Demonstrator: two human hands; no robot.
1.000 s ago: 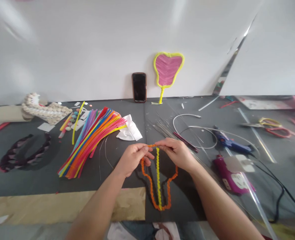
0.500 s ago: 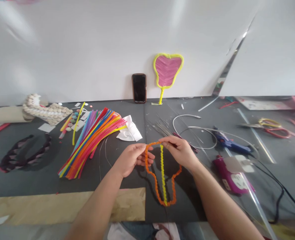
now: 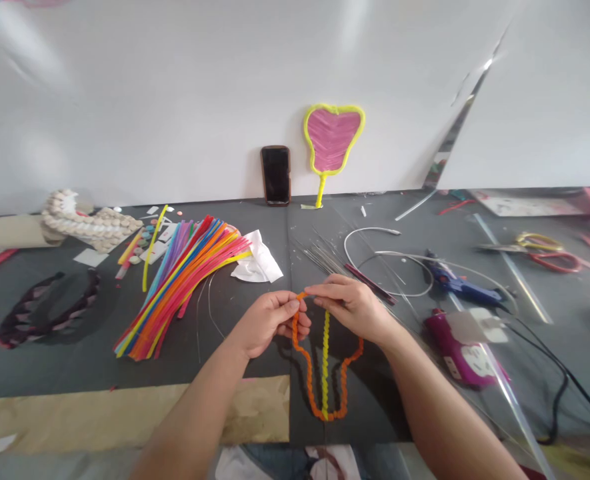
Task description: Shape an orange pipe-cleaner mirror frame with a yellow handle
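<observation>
Between my hands hangs an orange twisted pipe-cleaner frame (image 3: 309, 373), shaped like a paddle outline, just above the dark table. A yellow twisted pipe cleaner (image 3: 325, 360) runs down its middle to the bottom edge. My left hand (image 3: 272, 320) pinches the frame's upper left between thumb and fingers. My right hand (image 3: 352, 303) has its fingertips closed on the top of the orange frame, close to the left hand, and covers its upper right part. A pink paddle shape with a yellow border (image 3: 333, 140) leans on the white wall behind.
Left of my hands lies a bundle of colourful pipe cleaners (image 3: 179, 287) by a white tissue (image 3: 258, 259). A phone (image 3: 276, 175) leans on the wall. To the right are thin wires (image 3: 319, 257), a blue glue gun (image 3: 467, 285), a purple power strip (image 3: 462, 360) and scissors (image 3: 539, 250).
My right hand has shifted left along the top of the orange frame, nearer my left hand. The frame's bottom has dropped slightly towards me.
</observation>
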